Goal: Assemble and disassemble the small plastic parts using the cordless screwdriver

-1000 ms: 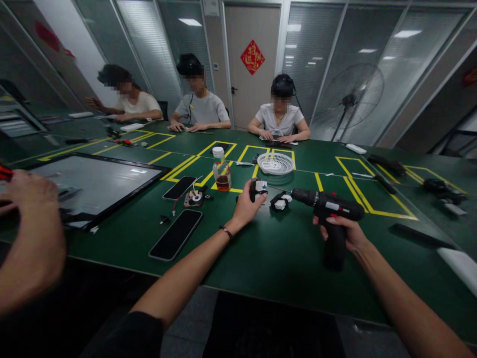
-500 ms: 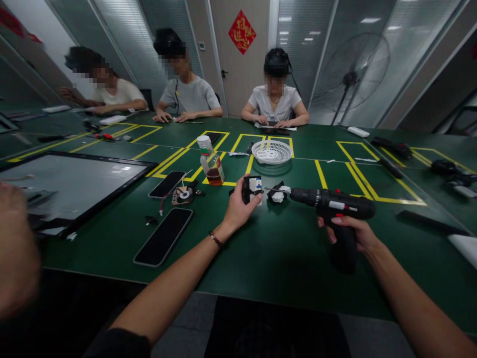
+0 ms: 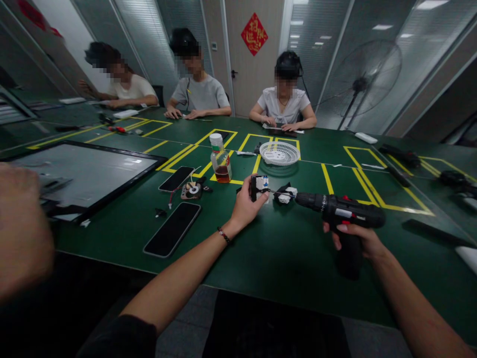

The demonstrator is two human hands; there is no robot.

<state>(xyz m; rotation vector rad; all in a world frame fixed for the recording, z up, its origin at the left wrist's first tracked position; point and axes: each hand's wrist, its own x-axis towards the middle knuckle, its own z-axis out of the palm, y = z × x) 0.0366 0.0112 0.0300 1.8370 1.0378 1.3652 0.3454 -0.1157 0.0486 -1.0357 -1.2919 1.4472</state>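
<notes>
My left hand (image 3: 245, 206) is closed around a small black and white part (image 3: 259, 187), held upright just above the green table (image 3: 283, 253). In my right hand (image 3: 356, 237) is a black cordless drill (image 3: 341, 214), gripped by its handle. The drill's thin bit points left and its tip touches the part. A second small black and white piece (image 3: 285, 195) lies on the table right behind the bit.
A bottle of brown liquid (image 3: 221, 165), a white fan grille (image 3: 279, 152), two dark phones (image 3: 172, 228) and a small wired part (image 3: 192, 190) lie around. A large black-framed panel (image 3: 80, 171) sits left. Three people sit across the table; a blurred arm (image 3: 22, 233) is near left.
The drill bit's tip has come up against the part in my left hand. The view has shifted slightly. The blurred arm at the left has moved.
</notes>
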